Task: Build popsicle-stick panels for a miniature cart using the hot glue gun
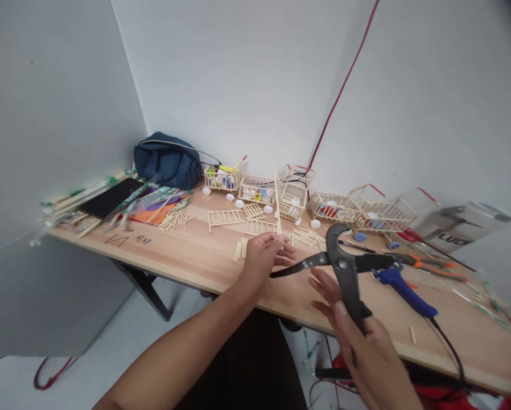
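Note:
My left hand (263, 256) pinches a few thin wooden sticks (277, 199), which stand upright above the table's front part. In my right hand (369, 347) is a pair of black shears (343, 267) with a hooked jaw. One handle rests between thumb and palm, while several fingers are stretched out beside it. The jaws are spread, and the shears' other arm points toward my left hand. A small bundle of short cut sticks (240, 249) lies just left of my left hand. Behind it are ladder-like stick frames (225, 218) and loose short sticks (309, 236).
Several stick-built carts (255, 191) with white or blue wheels line the wall. A blue bag (168, 159) and packs of sticks (89, 193) occupy the left end. To the right lie a blue glue gun (407, 290) with its cord, orange-handled pliers (439, 267) and a box (464, 225).

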`<state>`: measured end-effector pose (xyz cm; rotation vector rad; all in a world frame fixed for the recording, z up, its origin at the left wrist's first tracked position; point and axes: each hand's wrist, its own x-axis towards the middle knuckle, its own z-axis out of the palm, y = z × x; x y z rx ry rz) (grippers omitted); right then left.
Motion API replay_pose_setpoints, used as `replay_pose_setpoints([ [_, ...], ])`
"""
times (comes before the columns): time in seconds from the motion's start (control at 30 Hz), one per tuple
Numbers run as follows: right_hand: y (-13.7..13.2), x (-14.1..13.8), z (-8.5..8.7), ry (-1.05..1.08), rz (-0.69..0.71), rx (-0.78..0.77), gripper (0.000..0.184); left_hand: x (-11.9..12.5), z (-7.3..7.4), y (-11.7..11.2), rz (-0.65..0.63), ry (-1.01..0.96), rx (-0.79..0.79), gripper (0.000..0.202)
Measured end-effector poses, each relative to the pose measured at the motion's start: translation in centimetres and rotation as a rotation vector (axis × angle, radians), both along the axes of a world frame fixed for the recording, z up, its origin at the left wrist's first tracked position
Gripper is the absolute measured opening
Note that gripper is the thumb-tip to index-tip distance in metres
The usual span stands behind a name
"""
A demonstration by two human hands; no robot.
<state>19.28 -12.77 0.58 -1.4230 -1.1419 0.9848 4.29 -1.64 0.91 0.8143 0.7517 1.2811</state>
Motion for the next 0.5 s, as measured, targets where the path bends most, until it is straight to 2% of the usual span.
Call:
replay_pose_setpoints([
  [0.1,0.4,-2.8,-0.7,0.128,0.030,0.079,0.052,-0.2,0.3,-0.1,-0.015,0.006,-0.019,0.032],
  [0.2,0.6,-4.0,-1.6,0.250,0.133,0.176,0.058,-0.3,0.4,-0.5,0.045,0.021,-0.020,0.029],
  [0.33,1.1,-4.4,-1.8,0.372,0.326,0.245,0.062,-0.2,0.2,-1.2,0.056,0.088,0.010,0.030],
  [0.5,1.9,-3.6,-1.6,0.417,0.309,0.252,0.056,-0.1,0.2,-2.2,0.011,0.218,0.094,0.030],
])
